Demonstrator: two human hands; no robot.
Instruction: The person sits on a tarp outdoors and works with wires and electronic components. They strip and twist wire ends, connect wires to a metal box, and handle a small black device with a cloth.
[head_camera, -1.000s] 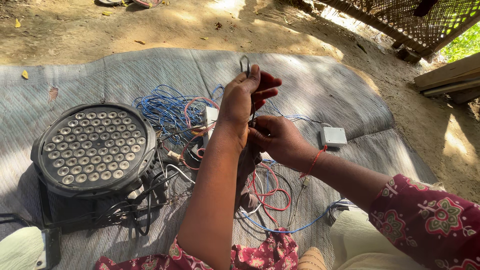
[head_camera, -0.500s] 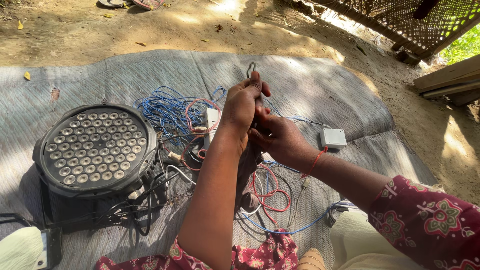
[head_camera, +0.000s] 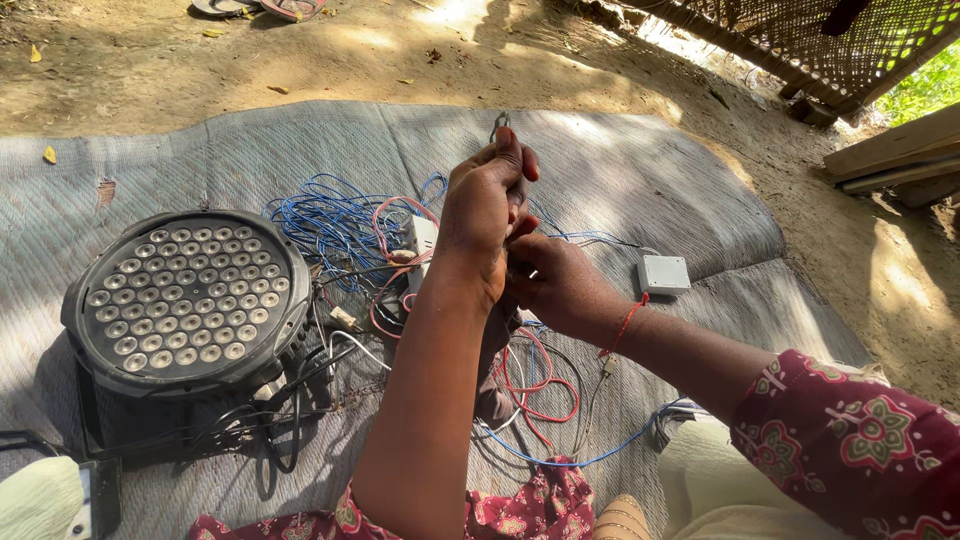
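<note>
Metal tool (head_camera: 500, 125) is the smallest item in my view, poking up above the raised left hand (head_camera: 485, 210), mid-frame over the mat.

By size: the grey woven mat (head_camera: 650, 170) lies on bare earth and carries everything. On its left part stands a round black lamp (head_camera: 190, 300) with a face full of small bulbs, black leads spilling from its base. Just beside it spreads a tangle of blue wires (head_camera: 330, 220), and nearer to me red wires (head_camera: 540, 385) loop under the arms. A small white box (head_camera: 664, 273) sits apart, to the right.

The left hand's fingers (head_camera: 510, 160) are curled tight around the tool, so only its forked metal tip shows. The right hand (head_camera: 560, 285) sits directly below, touching the left at the palm, its fingers pinched narrow on something thin. I cannot tell what, since the left hand hides it.

I judge the step to be fine work on a wire end, held up between both hands. A next move calls for a steady lower pinch and small, controlled pressure on the tool.
</note>
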